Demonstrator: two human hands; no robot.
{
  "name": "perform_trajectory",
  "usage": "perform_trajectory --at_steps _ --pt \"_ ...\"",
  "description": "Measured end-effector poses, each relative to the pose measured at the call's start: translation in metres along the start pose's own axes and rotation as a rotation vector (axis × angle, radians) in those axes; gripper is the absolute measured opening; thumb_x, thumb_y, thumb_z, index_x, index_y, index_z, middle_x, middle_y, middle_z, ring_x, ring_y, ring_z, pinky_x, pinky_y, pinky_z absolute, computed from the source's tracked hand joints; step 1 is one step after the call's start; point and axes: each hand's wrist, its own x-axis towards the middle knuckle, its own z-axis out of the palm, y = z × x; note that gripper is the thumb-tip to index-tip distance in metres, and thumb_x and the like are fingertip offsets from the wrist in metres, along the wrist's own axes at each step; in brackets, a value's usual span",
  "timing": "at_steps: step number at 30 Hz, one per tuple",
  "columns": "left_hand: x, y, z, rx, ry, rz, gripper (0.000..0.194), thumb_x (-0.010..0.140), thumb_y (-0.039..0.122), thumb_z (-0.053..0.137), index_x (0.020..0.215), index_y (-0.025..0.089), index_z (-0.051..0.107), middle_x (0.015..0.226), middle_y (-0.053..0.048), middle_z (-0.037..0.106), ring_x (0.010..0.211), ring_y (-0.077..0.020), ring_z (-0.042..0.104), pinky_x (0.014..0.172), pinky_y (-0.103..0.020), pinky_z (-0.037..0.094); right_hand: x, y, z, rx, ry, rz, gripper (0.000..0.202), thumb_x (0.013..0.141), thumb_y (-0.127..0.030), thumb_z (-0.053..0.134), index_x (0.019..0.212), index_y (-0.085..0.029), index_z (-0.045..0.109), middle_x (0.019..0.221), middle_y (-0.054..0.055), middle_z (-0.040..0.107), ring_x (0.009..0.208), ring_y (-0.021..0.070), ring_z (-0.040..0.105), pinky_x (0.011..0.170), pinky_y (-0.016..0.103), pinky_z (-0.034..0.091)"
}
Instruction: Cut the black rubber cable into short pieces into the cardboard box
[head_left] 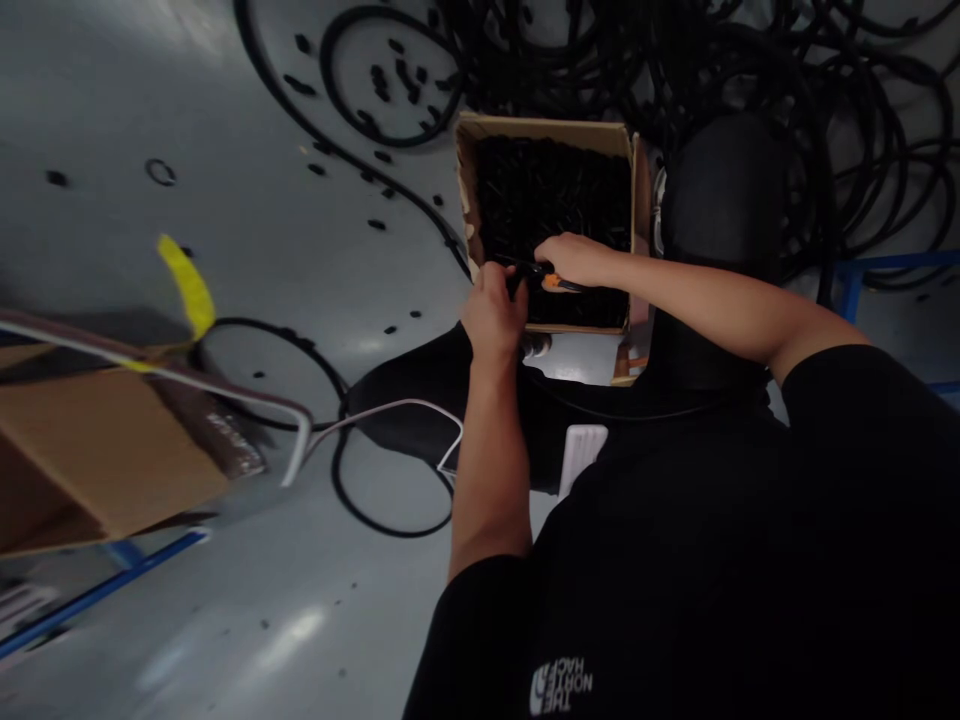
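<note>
An open cardboard box [544, 128] filled with small black pieces stands between my legs. Over its lower part, my right hand [574, 262] is closed on an orange-and-black handled tool [555, 282], whose dark end points toward my other hand. My left hand [495, 305] is at the box's lower left corner, its fingers curled round a small black piece [514, 280]. The two hands are close together, and the tool's tip reaches the black piece. Fine detail between the fingers is too dark to make out.
Black hoses [750, 60] lie coiled beyond the box and at the right. Small black pieces are scattered on the grey floor [97, 250]. An empty cardboard box [112, 450] and blue frame [105, 590] are at the left. A white device [583, 452] rests near my lap.
</note>
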Motion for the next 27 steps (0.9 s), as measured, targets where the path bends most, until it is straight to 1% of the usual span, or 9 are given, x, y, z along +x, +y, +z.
perform_trajectory --at_steps 3,8,11,13,15,19,21,24,27 --pt "0.005 -0.005 0.004 -0.085 0.014 -0.012 0.031 0.099 0.043 0.089 0.114 0.026 0.067 0.121 -0.011 0.081 0.127 -0.0358 0.082 0.116 -0.050 0.066 0.001 0.000 -0.001 -0.071 -0.012 0.058 0.022 0.103 -0.016 0.070 0.119 -0.013 0.086 0.103 0.009 0.083 0.090 0.0201 0.072 0.077 0.031 0.040" --pt "0.019 -0.013 0.012 -0.443 -0.008 -0.092 0.057 0.104 0.078 0.080 0.115 0.024 0.068 0.096 -0.006 0.076 0.098 -0.0260 0.084 0.091 -0.038 0.071 0.011 0.007 -0.006 -0.083 0.048 0.009 0.028 0.105 -0.014 0.067 0.128 -0.012 0.082 0.115 0.010 0.084 0.096 0.0202 0.072 0.083 0.031 0.043" --pt "0.023 -0.010 0.008 -0.590 -0.025 -0.105 0.066 0.098 0.089 0.080 0.111 0.027 0.066 0.101 -0.007 0.077 0.100 -0.0253 0.084 0.085 -0.034 0.070 0.013 0.011 -0.008 -0.056 0.060 -0.025 0.023 0.106 -0.013 0.066 0.124 -0.013 0.081 0.114 0.010 0.085 0.099 0.0207 0.074 0.089 0.031 0.047" --pt "0.025 -0.005 0.003 -0.692 -0.007 -0.109 0.064 0.097 0.088 0.084 0.110 0.029 0.061 0.108 -0.006 0.078 0.106 -0.0249 0.084 0.084 -0.034 0.071 0.011 0.011 -0.006 -0.048 0.032 -0.035 0.013 0.107 -0.015 0.071 0.118 -0.015 0.078 0.114 0.009 0.084 0.101 0.0206 0.074 0.090 0.029 0.049" --pt "0.030 -0.004 -0.003 -0.805 0.041 -0.110 0.060 0.100 0.080 0.087 0.108 0.030 0.054 0.113 -0.004 0.076 0.109 -0.0223 0.082 0.086 -0.034 0.073 0.006 0.010 -0.002 0.027 -0.048 -0.024 0.005 0.109 -0.018 0.074 0.113 -0.017 0.072 0.110 0.008 0.081 0.096 0.0186 0.073 0.085 0.027 0.051" --pt "0.047 -0.013 -0.011 -0.927 0.265 -0.144 0.049 0.118 0.053 0.078 0.105 0.028 0.038 0.104 0.003 0.065 0.098 -0.0104 0.072 0.099 -0.032 0.072 -0.011 0.002 0.014 0.473 -0.246 0.062 0.010 0.117 -0.027 0.070 0.113 -0.020 0.064 0.093 0.000 0.074 0.078 0.0148 0.073 0.069 0.023 0.054" --pt "0.057 -0.018 -0.011 -0.942 0.393 -0.154 0.044 0.124 0.043 0.070 0.106 0.028 0.033 0.100 0.005 0.060 0.093 -0.0071 0.067 0.100 -0.029 0.071 -0.022 -0.002 0.024 0.671 -0.331 0.094 0.012 0.115 -0.030 0.073 0.111 -0.021 0.065 0.088 -0.001 0.073 0.076 0.0156 0.077 0.065 0.022 0.055" --pt "0.068 -0.027 -0.013 -1.032 0.515 -0.176 0.037 0.126 0.037 0.063 0.106 0.028 0.033 0.095 0.006 0.057 0.085 -0.0061 0.063 0.086 -0.019 0.066 -0.042 -0.004 0.035 0.830 -0.418 0.103 0.018 0.107 -0.031 0.082 0.102 -0.021 0.067 0.083 -0.001 0.074 0.075 0.0175 0.080 0.061 0.022 0.058" --pt "0.075 -0.041 -0.019 -1.113 0.613 -0.213 0.039 0.125 0.042 0.061 0.103 0.028 0.032 0.085 0.006 0.052 0.073 -0.0071 0.057 0.064 -0.014 0.051 -0.075 0.000 0.036 0.909 -0.448 0.070 0.026 0.098 -0.036 0.091 0.100 -0.021 0.070 0.082 -0.001 0.076 0.074 0.0186 0.079 0.063 0.025 0.063"
